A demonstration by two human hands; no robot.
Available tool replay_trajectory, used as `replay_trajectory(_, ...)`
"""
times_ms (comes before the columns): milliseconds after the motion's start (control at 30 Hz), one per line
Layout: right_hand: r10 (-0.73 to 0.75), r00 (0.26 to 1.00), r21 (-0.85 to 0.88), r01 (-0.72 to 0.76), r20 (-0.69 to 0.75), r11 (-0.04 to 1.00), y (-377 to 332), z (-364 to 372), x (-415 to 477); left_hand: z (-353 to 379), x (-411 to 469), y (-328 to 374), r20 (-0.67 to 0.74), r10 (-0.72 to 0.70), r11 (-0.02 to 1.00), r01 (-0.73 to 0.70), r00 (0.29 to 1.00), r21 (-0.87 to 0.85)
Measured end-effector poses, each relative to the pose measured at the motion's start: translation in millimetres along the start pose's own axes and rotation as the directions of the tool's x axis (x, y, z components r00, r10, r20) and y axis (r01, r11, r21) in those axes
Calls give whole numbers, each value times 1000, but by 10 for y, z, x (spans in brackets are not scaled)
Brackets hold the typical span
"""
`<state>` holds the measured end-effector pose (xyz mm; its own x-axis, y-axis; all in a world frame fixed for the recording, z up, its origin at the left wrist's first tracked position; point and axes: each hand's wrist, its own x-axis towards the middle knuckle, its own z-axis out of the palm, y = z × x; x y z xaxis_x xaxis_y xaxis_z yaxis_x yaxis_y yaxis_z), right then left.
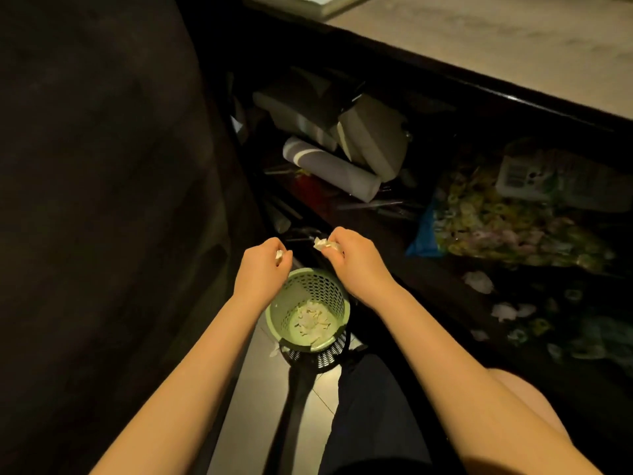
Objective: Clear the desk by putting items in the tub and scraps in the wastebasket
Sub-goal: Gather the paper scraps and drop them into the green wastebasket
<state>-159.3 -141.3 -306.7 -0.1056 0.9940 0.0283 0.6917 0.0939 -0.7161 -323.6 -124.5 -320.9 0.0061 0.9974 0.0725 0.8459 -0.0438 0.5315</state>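
A small green perforated wastebasket (332, 296) stands on the floor below the desk, with several white paper scraps (311, 320) lying in its bottom. My left hand (262, 272) hovers over the basket's left rim and pinches a small white scrap (279, 255). My right hand (356, 262) is above the right rim, its fingers curled round a crumpled white scrap (322, 244). The tub is not in view.
A dark shelf under the desk edge (479, 87) holds rolled grey paper (329, 168), boxes and a bag of yellow-green pieces (496, 224). Loose white scraps (478, 281) lie on the dark surface at right. A dark chair back (102, 200) fills the left.
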Motion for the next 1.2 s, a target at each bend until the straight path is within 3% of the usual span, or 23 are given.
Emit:
replay_trajectory(267, 63, 987, -95, -49, 149, 994, 515, 353, 330, 812, 195, -499, 219, -63, 982, 21, 974, 190)
replay_trajectory(467, 131, 961, 33, -143, 246, 989, 806, 463, 489, 1348, 377, -673, 375, -78, 961, -31, 924, 276)
replay_trajectory(733, 182, 934, 63, -211, 308, 975, 1018, 651, 548, 1667, 478, -843, 529, -124, 974, 1, 839, 226)
replay_trajectory(867, 131, 941, -18, -132, 312, 991, 1032, 748, 572, 1608, 459, -923, 562, -112, 969, -35, 819, 245)
replay_trajectory(967, 95, 919, -177, -28, 383, 984, 1058, 848, 596, 1508, 452, -998, 558, -91, 959, -79, 825, 273)
replay_trajectory(1200, 200, 837, -424, 41, 509, 905, 1102, 1280, 813, 1188, 488, -1138, 474, -53, 944, -111, 879, 311)
